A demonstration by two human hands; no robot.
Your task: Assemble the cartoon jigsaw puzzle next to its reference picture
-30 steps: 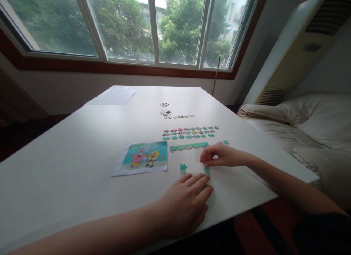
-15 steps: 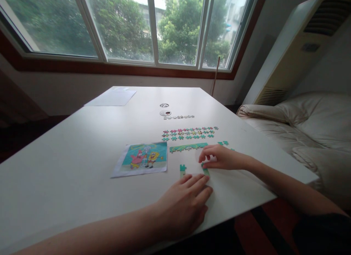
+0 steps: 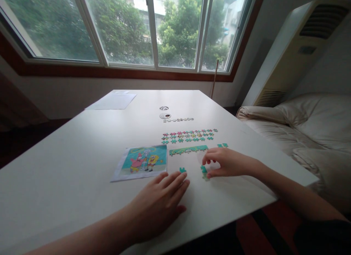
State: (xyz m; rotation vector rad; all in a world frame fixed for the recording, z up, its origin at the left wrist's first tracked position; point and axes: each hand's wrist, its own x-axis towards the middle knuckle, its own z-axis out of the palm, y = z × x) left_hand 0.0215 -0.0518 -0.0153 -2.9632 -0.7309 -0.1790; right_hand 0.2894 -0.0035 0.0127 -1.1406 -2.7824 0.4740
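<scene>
My left hand [image 3: 161, 200] lies flat on the table with its fingers stretched out. Its fingertips touch or partly cover a teal jigsaw piece [image 3: 182, 170]; what lies under the hand is hidden. Curved above the table, my right hand [image 3: 230, 162] has a gap between thumb and fingers. The thumb tip meets a short joined strip of teal and pale green jigsaw pieces [image 3: 204, 172]. Just behind, a longer joined green strip [image 3: 188, 150] lies flat. To its left is the printed cartoon picture sheet [image 3: 145, 160].
Several loose jigsaw pieces [image 3: 188, 140] lie in rows farther back, with two teal ones [image 3: 222, 145] past my right hand. Two round discs [image 3: 164, 116] and a white sheet [image 3: 112, 101] lie on the white table [image 3: 68, 152]. A cream sofa [image 3: 323, 116] stands at the right.
My left hand has slid left, away from the short strip at the right. My right hand has shifted slightly, its thumb and fingers staying by that strip.
</scene>
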